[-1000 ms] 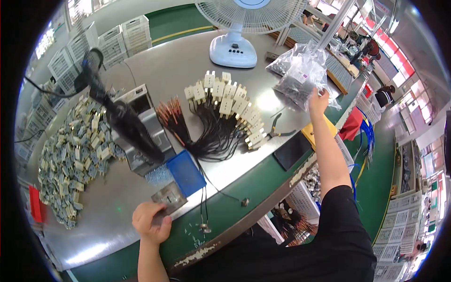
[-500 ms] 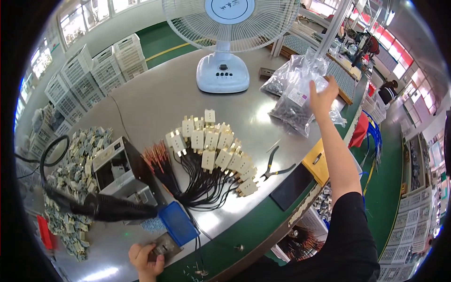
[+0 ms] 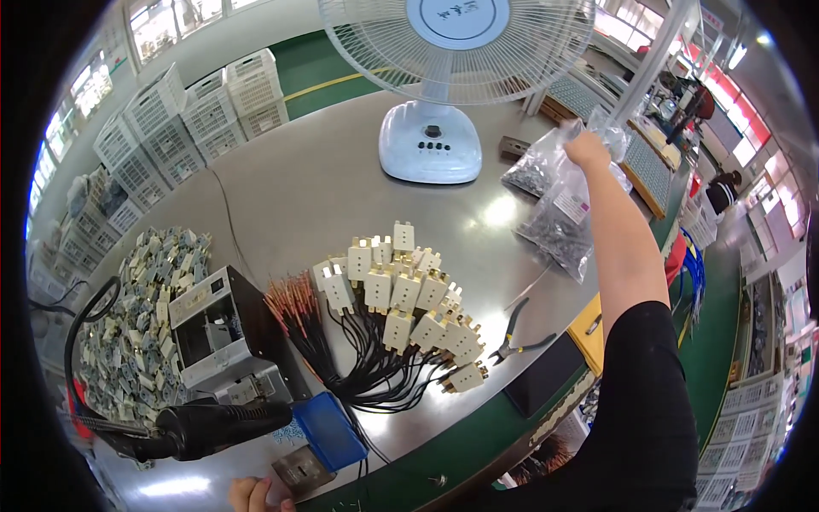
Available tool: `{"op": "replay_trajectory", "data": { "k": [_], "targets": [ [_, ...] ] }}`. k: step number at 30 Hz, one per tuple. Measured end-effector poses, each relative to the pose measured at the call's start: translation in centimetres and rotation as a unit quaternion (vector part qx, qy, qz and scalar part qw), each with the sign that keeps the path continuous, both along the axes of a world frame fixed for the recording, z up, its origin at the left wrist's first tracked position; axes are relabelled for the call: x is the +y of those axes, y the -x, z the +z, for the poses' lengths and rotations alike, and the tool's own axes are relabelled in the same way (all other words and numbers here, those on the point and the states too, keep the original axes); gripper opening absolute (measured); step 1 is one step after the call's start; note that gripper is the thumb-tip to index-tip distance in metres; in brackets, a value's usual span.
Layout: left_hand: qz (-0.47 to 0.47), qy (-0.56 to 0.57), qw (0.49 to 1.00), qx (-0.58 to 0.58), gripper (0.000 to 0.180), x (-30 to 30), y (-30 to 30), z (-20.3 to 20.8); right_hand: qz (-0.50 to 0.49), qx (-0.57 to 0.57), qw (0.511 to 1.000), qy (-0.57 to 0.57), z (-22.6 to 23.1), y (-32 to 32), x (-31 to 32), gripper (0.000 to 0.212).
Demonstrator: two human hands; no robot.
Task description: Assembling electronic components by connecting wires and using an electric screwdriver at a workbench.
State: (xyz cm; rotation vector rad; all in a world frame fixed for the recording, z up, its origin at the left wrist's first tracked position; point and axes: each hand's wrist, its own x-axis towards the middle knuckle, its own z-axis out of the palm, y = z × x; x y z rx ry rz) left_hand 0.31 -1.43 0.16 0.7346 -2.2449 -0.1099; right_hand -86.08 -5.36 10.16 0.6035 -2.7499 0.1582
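At the far right of the bench, my right hand is closed on the gathered top of a clear plastic bag of small dark parts. A second clear bag of similar parts lies against it. My left hand is at the lower edge, partly cut off, with curled fingers; what they hold, if anything, is hidden. Beside it sits a metal block, next to a blue tray. Black cables with cream plug heads and copper ends lie bundled mid-bench.
A pale blue fan stands at the back. Cutting pliers and a dark flat panel lie right of the cables. At left are a metal machine, a black tool on an arm and heaped small connectors.
My right hand has closed on the bag top, its fingers spread before. My left hand has drawn off the metal block toward the lower edge. The whole view has shifted slightly.
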Motion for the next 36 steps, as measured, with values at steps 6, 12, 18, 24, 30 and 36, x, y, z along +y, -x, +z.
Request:
{"op": "replay_trajectory", "data": {
  "k": [6,12,18,24,30,36],
  "targets": [
    [0.036,0.063,0.997,-0.032,0.028,0.9,0.3,1.7,0.054,0.063,0.983,0.162,-0.1,-3.1,-1.8,0.038],
    [0.031,0.089,0.995,0.007,0.027,0.6,0.5,3.9,0.024,0.116,0.946,0.302,3.3,-4.3,-0.6,0.04],
    [-0.035,0.112,0.992,0.048,0.026,2.1,1.4,6.8,0.087,0.176,0.849,0.491,11.9,-2.2,1.5,0.038],
    [-0.193,0.04,0.975,0.1,0.022,3.9,6.2,10.9,0.193,0.178,0.798,0.543,20.6,-7.6,6.2,0.037],
    [-0.359,-0.402,0.841,0.05,0.044,3.1,9.7,13.1,0.311,0.171,0.72,0.596,26.9,-18.8,12.4,0.033],
    [-0.425,-0.721,0.527,0.148,0.098,5.6,23.9,16.6,0.386,-0.047,0.624,0.678,25.9,-30.2,19.5,0.032]
  ]
}}
